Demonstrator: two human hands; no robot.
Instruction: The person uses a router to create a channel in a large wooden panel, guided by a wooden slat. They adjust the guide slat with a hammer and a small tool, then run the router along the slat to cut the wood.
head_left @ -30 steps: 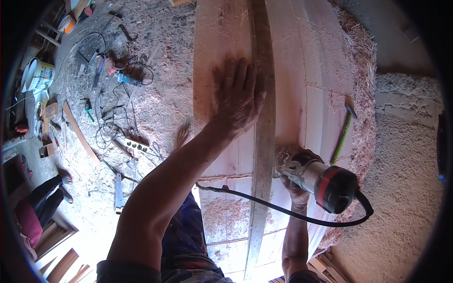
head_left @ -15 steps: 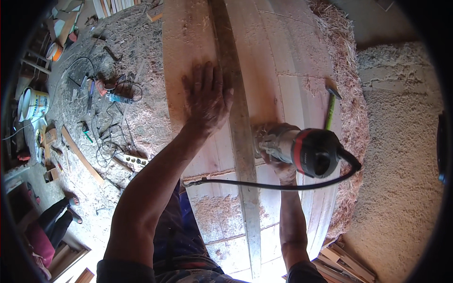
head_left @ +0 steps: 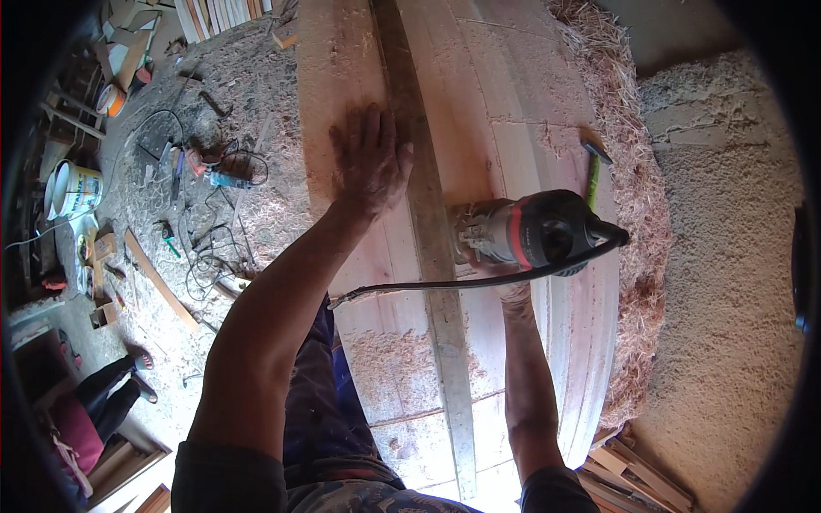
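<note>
My left hand (head_left: 369, 162) lies flat on the pale wooden planks (head_left: 479, 94), fingers spread, its thumb side beside a long grey-brown straight strip (head_left: 421, 192). My right hand (head_left: 513, 289) is wrapped round a corded power tool, apparently a router (head_left: 547, 229), with a silver front, a red band and a black motor end. The tool lies on its side in the picture, its front close to the strip's right edge. Its bit and most of my right fingers are hidden. From the black end, a dark cord (head_left: 479, 282) crosses over my right wrist and the strip to the left.
A green-handled hammer (head_left: 593, 175) rests on the planks at right, beside heaped shavings (head_left: 646, 274). On the dusty floor at left are cables and power tools (head_left: 229, 179), a curved wood strip (head_left: 161, 280) and a white bucket (head_left: 77, 190). A person's legs (head_left: 115, 402) show at lower left.
The router, with my right hand on it, has moved away from me along the strip, and its cord has shifted along. My left hand stays flat in nearly the same place.
</note>
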